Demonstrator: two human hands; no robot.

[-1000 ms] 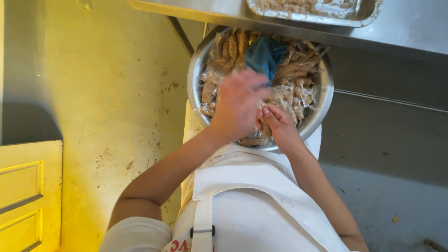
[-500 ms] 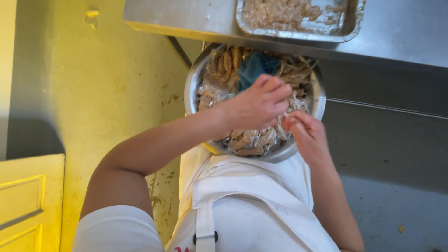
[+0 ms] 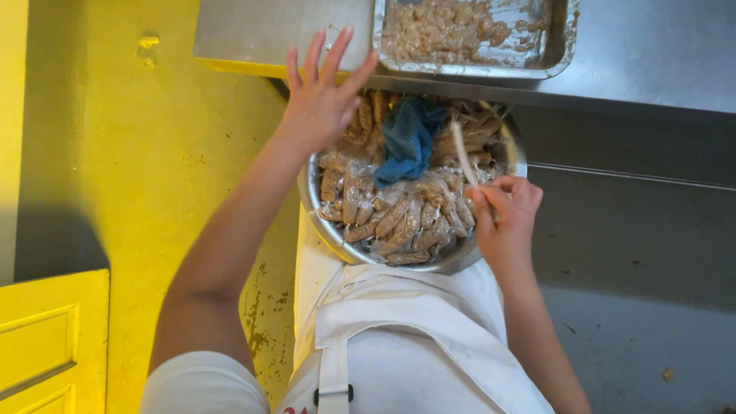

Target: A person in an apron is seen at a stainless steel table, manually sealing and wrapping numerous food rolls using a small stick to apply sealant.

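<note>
Left hand [image 3: 318, 103]: we found it spread open, fingers apart, upper centre, above the bowl's rim.
Right hand [image 3: 506, 215]: pinched a thin pale stick [image 3: 464, 153], centre right.
Metal bowl [image 3: 322, 222]: held wrapped rolls [image 3: 399, 218] and a blue cloth [image 3: 406, 138].

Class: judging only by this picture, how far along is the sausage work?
Done: the metal bowl holds many wrapped sausages. In hand: the right hand pinches a pale strip; the left hand hovers open. Left: the tray holds more mince.

The steel bowl [image 3: 337, 234] is packed full with wrapped rolls [image 3: 399, 218] and a blue cloth [image 3: 406, 138]. Its far side is blocked by the bench [image 3: 652, 54] edge and metal tray [image 3: 552, 54].
</note>
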